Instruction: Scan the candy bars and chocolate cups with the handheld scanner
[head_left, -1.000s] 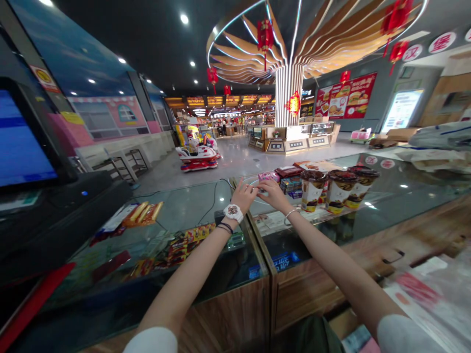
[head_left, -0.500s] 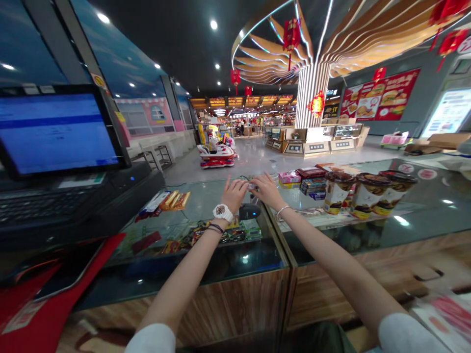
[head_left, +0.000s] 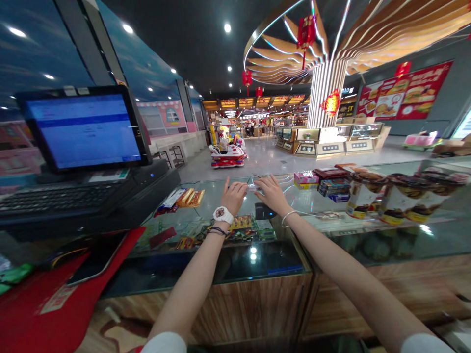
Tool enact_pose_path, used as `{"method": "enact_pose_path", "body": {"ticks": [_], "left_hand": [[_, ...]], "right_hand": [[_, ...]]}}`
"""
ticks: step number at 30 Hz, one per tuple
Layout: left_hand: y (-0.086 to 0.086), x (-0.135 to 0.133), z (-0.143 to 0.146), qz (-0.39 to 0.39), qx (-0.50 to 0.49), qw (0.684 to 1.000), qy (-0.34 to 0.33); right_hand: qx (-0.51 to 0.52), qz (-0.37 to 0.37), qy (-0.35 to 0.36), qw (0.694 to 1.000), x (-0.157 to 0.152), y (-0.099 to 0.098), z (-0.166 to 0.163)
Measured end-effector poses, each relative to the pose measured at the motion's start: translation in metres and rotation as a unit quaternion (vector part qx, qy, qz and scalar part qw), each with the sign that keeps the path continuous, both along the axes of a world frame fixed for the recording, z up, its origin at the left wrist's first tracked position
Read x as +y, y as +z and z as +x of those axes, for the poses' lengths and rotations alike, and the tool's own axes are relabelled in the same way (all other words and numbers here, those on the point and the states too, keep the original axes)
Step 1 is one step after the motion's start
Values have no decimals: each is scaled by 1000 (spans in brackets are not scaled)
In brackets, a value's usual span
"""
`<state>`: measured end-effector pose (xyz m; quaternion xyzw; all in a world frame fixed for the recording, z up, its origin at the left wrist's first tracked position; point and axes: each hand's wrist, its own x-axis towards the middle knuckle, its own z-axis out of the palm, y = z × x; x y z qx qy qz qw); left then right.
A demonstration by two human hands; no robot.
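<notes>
Above the glass counter (head_left: 206,215), both my arms reach forward. My left hand (head_left: 234,195), with a white watch on its wrist, is closed in a pinch on the left end of a small clear object (head_left: 252,188). My right hand (head_left: 273,195), wearing a pale bracelet, grips the other end. The object looks short and transparent; its kind is too small to make out. Just below the right hand sits a black device (head_left: 265,212) with a blue light. Small colourful packets (head_left: 246,233) show under the glass.
A monitor (head_left: 86,130) and keyboard (head_left: 55,196) stand at left, above a phone (head_left: 97,257) on red material. Snack packs (head_left: 189,197) lie near the left hand. Small boxes (head_left: 333,186) and lidded cups (head_left: 364,193) stand at right. A ride-on machine (head_left: 228,154) is beyond the counter.
My view has turned left, so the counter items sit further right. My hands have moved slightly apart, showing more of the clear object between them.
</notes>
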<state>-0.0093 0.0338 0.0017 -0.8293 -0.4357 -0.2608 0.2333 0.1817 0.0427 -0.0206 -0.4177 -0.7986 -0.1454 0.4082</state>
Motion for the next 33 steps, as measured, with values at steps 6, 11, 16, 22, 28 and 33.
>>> {"method": "enact_pose_path", "body": {"ticks": [6, 11, 16, 22, 28, 33], "left_hand": [[-3, -4, 3, 12, 4, 1000, -22], [-5, -6, 7, 16, 4, 999, -27], [-4, -6, 6, 11, 7, 999, -35], [-2, -1, -2, 5, -9, 1000, -27], [-7, 11, -12, 18, -28, 999, -29], [-13, 18, -18, 35, -42, 998, -44]], "right_hand": [[11, 3, 0, 1000, 0, -7, 12], [16, 22, 10, 1000, -2, -7, 10], [15, 8, 17, 1000, -2, -7, 11], [8, 2, 14, 1000, 4, -5, 21], [29, -16, 24, 999, 12, 0, 50], [25, -121, 36, 992, 27, -12, 82]]}}
